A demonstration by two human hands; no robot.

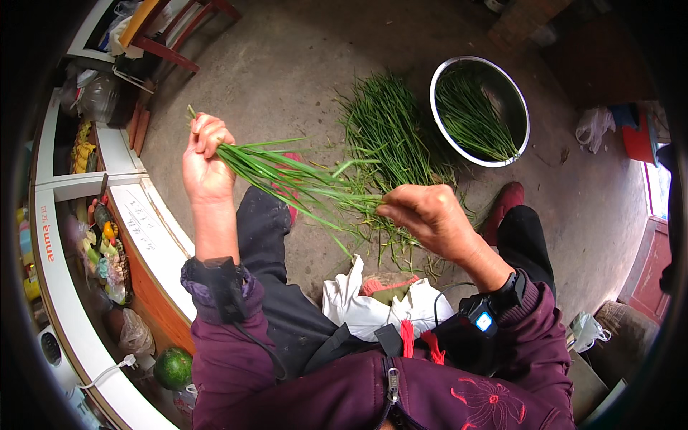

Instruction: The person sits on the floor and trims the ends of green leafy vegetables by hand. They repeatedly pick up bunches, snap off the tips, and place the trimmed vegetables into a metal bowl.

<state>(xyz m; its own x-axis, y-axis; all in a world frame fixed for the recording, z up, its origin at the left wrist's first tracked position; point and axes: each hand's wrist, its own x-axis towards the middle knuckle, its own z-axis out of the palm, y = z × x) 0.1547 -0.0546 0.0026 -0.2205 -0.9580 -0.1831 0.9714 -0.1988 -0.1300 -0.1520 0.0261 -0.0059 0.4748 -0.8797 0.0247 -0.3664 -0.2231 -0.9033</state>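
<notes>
My left hand [208, 156] is closed around the stem end of a bunch of long green chives [269, 164], held up at the left. Their leaf tips stretch rightward to my right hand [424, 215], whose thumb and forefinger pinch some of the thin ends. On the concrete floor beyond my hands lies a large heap of similar greens [384, 129], with loose leaves and trimmings [398, 247] scattered on its near side. Right of the heap, a metal basin [524, 118] with a bright rim holds more of the greens.
A white cloth or bag [344, 301] lies between my legs. Along the left stands a white-edged cabinet [70, 279] with vegetables and a watermelon [173, 368] inside. A wooden chair [166, 54] is at the upper left. A plastic bag [594, 129] and red bucket [638, 142] are at the right.
</notes>
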